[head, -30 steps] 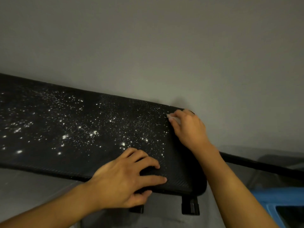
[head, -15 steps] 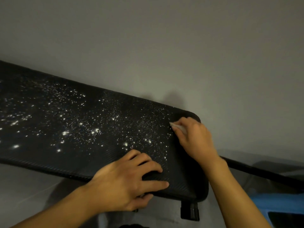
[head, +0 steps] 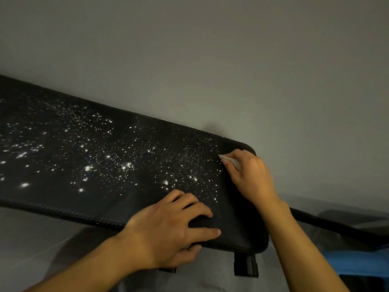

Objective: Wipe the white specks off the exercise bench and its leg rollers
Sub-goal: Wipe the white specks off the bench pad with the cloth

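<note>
Your left hand (head: 168, 230) grips the near edge of the exercise bench (head: 63, 197): fingers (head: 202, 232) spread and bent on the black pad, thumb curled beneath. Your right hand (head: 250, 175) sits near the pad's far right corner, fingers (head: 231, 172) closed together around a white wipe (head: 230, 160) whose tip touches the pad. The white specks (head: 126, 165) cover the pad from the wipe leftward.

From my station I see two bare hands on the feed: the left hand (head: 168, 234) and the right hand (head: 250, 178), skin uncovered throughout. The left forearm (head: 88, 268) and the right forearm (head: 303, 245) are bare as well, along all their length that shows in view.
</note>
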`<action>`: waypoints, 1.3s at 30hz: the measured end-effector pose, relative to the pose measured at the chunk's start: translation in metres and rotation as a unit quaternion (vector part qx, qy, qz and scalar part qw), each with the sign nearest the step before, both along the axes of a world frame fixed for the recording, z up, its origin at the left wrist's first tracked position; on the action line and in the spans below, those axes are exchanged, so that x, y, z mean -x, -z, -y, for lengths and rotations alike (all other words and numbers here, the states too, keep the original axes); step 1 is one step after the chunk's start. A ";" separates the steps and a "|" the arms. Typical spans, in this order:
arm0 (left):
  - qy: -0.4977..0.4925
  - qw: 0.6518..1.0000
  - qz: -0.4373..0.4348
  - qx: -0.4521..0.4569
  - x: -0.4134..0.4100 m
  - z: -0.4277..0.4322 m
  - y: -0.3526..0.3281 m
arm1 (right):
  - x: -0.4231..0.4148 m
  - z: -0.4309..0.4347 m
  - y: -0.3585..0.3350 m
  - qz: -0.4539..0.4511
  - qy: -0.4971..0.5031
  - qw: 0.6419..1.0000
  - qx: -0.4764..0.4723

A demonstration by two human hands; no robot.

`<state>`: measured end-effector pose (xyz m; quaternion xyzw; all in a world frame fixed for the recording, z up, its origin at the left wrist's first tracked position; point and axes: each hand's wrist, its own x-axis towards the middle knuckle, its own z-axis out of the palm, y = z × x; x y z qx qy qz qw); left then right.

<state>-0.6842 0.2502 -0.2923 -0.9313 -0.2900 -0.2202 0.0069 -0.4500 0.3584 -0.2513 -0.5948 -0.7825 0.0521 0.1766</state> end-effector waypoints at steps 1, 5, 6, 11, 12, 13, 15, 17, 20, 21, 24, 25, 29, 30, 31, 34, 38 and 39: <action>-0.001 1.000 -0.002 -0.002 0.000 0.000 0.000 | 0.001 -0.010 0.001 0.007 0.015 1.000 -0.003; -0.002 1.000 0.000 -0.002 -0.001 0.000 0.000 | 0.017 -0.068 0.005 0.009 0.103 0.995 -0.003; -0.002 1.000 0.001 -0.001 -0.001 0.000 0.000 | 0.021 -0.077 0.005 0.010 0.111 0.994 -0.001; -0.002 1.000 0.003 -0.004 -0.001 -0.002 0.000 | 0.008 -0.041 0.003 -0.023 0.015 0.999 0.018; -0.001 1.000 0.004 -0.004 -0.001 -0.001 0.001 | 0.002 -0.024 0.003 -0.021 -0.008 1.000 0.010; 0.000 1.000 0.004 -0.002 -0.002 -0.001 0.001 | -0.005 -0.012 0.004 -0.013 -0.023 1.000 0.001; 0.000 1.000 0.005 -0.003 -0.002 -0.001 0.001 | -0.010 -0.016 0.005 -0.003 -0.013 1.000 -0.012; 0.001 1.000 0.005 -0.001 -0.003 -0.001 0.000 | -0.003 -0.036 0.006 -0.001 0.034 0.999 -0.004; -0.001 1.000 0.006 0.002 -0.004 -0.002 -0.001 | 0.010 -0.038 0.005 -0.009 0.028 1.000 -0.009; 0.001 1.000 0.004 0.002 -0.004 -0.002 0.000 | 0.009 -0.025 0.006 -0.014 0.002 1.000 -0.011; 0.002 1.000 -0.002 0.000 -0.004 -0.002 0.001 | -0.003 0.030 0.001 -0.026 -0.075 0.997 0.007; 0.001 1.000 -0.003 0.000 -0.004 -0.002 0.001 | -0.008 0.038 0.001 -0.022 -0.087 0.996 0.018; -0.003 1.000 -0.006 0.002 -0.005 -0.002 0.001 | -0.003 0.001 0.002 0.003 -0.026 1.000 0.006; -0.004 1.000 -0.007 0.004 -0.005 -0.002 0.000 | 0.001 -0.007 0.002 0.002 -0.010 1.000 -0.002; -0.006 1.000 -0.010 0.005 -0.005 -0.002 0.000 | 0.005 -0.010 0.003 -0.004 -0.006 1.000 -0.011; -0.006 1.000 -0.008 0.008 -0.005 -0.002 0.001 | 0.004 0.018 0.006 -0.027 -0.053 0.998 -0.007; -0.007 1.000 -0.006 0.009 -0.005 -0.002 0.002 | -0.007 0.050 0.002 -0.014 -0.103 0.995 0.010; -0.006 1.000 -0.004 0.009 -0.005 -0.002 0.001 | -0.006 0.041 0.001 -0.004 -0.090 0.996 0.006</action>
